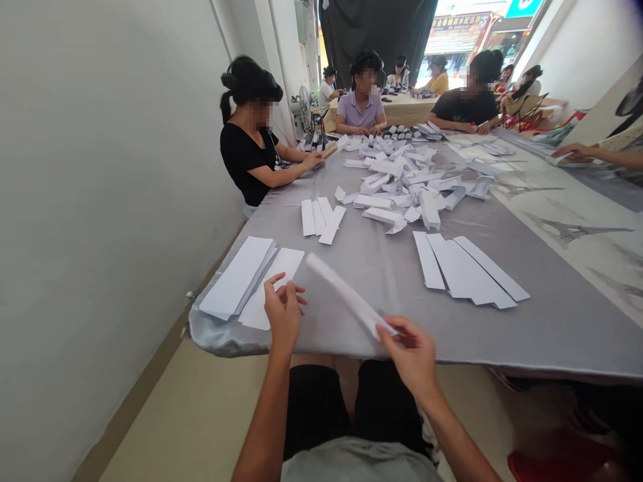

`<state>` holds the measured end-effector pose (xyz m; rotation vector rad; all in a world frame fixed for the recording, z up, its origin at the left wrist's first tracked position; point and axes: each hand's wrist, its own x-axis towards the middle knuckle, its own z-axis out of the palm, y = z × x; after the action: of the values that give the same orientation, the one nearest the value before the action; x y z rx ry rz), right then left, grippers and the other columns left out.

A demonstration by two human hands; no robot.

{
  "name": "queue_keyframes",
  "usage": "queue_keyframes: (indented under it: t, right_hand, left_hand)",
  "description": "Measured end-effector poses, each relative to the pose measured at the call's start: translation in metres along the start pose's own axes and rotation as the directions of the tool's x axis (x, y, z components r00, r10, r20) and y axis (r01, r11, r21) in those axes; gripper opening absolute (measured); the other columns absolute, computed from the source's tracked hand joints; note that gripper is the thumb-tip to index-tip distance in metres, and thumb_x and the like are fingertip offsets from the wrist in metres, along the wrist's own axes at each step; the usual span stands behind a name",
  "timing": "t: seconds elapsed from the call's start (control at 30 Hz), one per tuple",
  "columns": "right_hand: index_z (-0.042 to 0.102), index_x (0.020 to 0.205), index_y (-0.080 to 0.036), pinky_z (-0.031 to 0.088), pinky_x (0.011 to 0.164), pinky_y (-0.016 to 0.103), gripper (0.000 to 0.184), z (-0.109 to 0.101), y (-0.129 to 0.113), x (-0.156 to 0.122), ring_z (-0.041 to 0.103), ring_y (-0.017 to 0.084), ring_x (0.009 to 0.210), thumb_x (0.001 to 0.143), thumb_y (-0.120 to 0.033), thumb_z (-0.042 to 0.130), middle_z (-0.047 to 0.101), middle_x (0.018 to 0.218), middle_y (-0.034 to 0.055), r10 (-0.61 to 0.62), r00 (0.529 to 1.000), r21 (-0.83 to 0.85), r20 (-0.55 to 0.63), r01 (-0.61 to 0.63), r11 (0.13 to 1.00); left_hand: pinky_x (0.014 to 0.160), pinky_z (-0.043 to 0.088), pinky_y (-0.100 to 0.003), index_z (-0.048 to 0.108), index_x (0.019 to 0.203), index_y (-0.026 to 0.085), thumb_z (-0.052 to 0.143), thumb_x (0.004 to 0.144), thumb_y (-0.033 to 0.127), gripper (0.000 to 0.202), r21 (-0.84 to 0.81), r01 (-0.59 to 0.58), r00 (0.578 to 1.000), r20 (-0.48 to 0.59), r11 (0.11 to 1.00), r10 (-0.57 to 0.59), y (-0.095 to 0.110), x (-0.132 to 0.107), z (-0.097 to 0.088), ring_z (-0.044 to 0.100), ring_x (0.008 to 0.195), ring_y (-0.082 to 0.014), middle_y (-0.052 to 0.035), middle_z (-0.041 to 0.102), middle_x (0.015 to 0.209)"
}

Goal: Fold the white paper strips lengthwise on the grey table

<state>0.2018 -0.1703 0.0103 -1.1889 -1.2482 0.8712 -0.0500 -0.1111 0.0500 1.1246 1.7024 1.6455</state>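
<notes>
My right hand (pixel 409 348) pinches the near end of a long, narrow white paper box (pixel 344 291), which slants away to the left and is blurred. My left hand (pixel 284 308) holds nothing; its fingers are loosely bent and apart, just above a stack of flat white paper pieces (pixel 256 308). A thicker stack of flat white pieces (pixel 236 274) lies beside it on the left. Beyond the hands, a few flat white pieces (pixel 321 217) are fanned out. On the right lies another spread of flat white pieces (pixel 469 271).
A heap of white paper boxes (pixel 402 177) covers the middle of the grey tablecloth (pixel 372 261). Co-workers sit around the table: one at left (pixel 251 147), one opposite (pixel 362 107), one farther right (pixel 467 100). A person's hand (pixel 575 152) reaches in at right. A wall (pixel 110 167) runs along the left.
</notes>
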Motion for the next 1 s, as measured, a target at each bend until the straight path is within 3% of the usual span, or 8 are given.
queue_keyframes:
  t: [0.1,0.2,0.3,0.43,0.53,0.67,0.83,1.0]
  right_hand:
    - [0.080,0.096,-0.023,0.056,0.073,0.034,0.007,-0.023,0.004,0.020,0.067,0.020,0.082,0.094,-0.023,0.073,0.072,0.091,0.0051,-0.399,0.905,-0.330,-0.148,0.335,0.883]
    - [0.080,0.103,-0.024,0.055,0.080,0.039,0.016,-0.037,0.019,0.027,0.065,0.023,0.089,0.097,-0.018,0.066,0.071,0.094,0.0068,-0.535,0.845,-0.547,0.003,0.449,0.706]
    - [0.079,0.107,-0.023,0.055,0.084,0.045,0.019,-0.041,0.039,0.021,0.064,0.028,0.098,0.102,-0.025,0.061,0.070,0.105,0.0105,-0.416,0.871,-0.618,0.262,0.482,0.621]
    - [0.072,0.129,-0.022,0.054,0.098,0.052,0.036,-0.038,0.051,-0.003,0.061,0.035,0.126,0.104,-0.046,0.062,0.067,0.132,0.0158,-0.315,0.853,-0.666,0.416,0.522,0.533]
    - [0.049,0.158,-0.019,0.041,0.118,0.060,0.059,-0.033,0.047,-0.024,0.040,0.038,0.153,0.107,-0.049,0.053,0.049,0.162,0.0185,-0.268,0.834,-0.704,0.482,0.551,0.448]
    - [0.019,0.171,-0.011,0.030,0.127,0.062,0.078,-0.026,0.044,-0.035,0.027,0.038,0.161,0.109,-0.052,0.044,0.032,0.171,0.0217,-0.190,0.846,-0.741,0.498,0.529,0.414]
    - [0.038,0.161,-0.004,0.036,0.125,0.059,0.060,-0.033,0.062,0.000,0.038,0.036,0.156,0.112,-0.039,0.034,0.047,0.162,0.0264,-0.182,0.858,-0.747,0.481,0.509,0.427]
    - [0.051,0.148,-0.001,0.039,0.120,0.064,0.051,-0.053,0.082,0.056,0.047,0.040,0.149,0.103,-0.018,0.037,0.055,0.152,0.0304,-0.196,0.853,-0.791,0.484,0.522,0.319]
  left_hand:
    - [0.048,0.047,-0.022,0.058,0.119,0.021,0.058,0.098,0.043,0.031,0.098,-0.011,1.000,0.025,0.995,0.009,-0.009,-0.004,-0.010,0.067,0.060,-0.0146,-0.0027,0.073,0.086]
    - [0.060,0.053,-0.026,0.063,0.109,0.020,0.057,0.097,0.038,0.022,0.189,-0.051,0.998,0.029,0.981,0.046,-0.021,-0.007,-0.019,0.067,0.062,-0.0146,-0.0026,0.073,0.083]
    - [0.068,0.054,-0.030,0.065,0.106,0.020,0.057,0.098,0.037,0.021,0.259,-0.057,0.998,0.052,0.964,0.045,-0.030,-0.011,-0.023,0.069,0.065,-0.0164,-0.0030,0.074,0.083]
    - [0.067,0.052,-0.030,0.067,0.107,0.022,0.057,0.098,0.039,0.022,0.296,-0.036,0.997,0.083,0.954,0.012,-0.036,-0.018,-0.025,0.072,0.073,-0.0196,-0.0043,0.076,0.085]
    - [0.066,0.051,-0.030,0.068,0.108,0.023,0.056,0.098,0.038,0.021,0.332,-0.025,0.997,0.076,0.943,-0.001,-0.039,-0.024,-0.025,0.073,0.077,-0.0206,-0.0042,0.077,0.087]
    - [0.074,0.055,-0.034,0.068,0.108,0.024,0.055,0.098,0.034,0.019,0.368,-0.031,0.998,0.062,0.929,0.009,-0.044,-0.028,-0.021,0.073,0.079,-0.0215,-0.0039,0.077,0.090]
    - [0.105,0.052,-0.047,0.072,0.109,0.023,0.056,0.096,0.030,0.022,0.452,-0.223,0.973,0.047,0.864,0.226,-0.051,-0.021,-0.022,0.069,0.115,-0.0285,-0.0102,0.076,0.114]
    - [0.122,0.039,-0.057,0.072,0.119,0.023,0.056,0.092,0.024,0.032,0.558,-0.292,0.950,0.074,0.777,0.304,-0.064,0.004,-0.040,0.051,0.146,-0.0342,-0.0130,0.071,0.134]
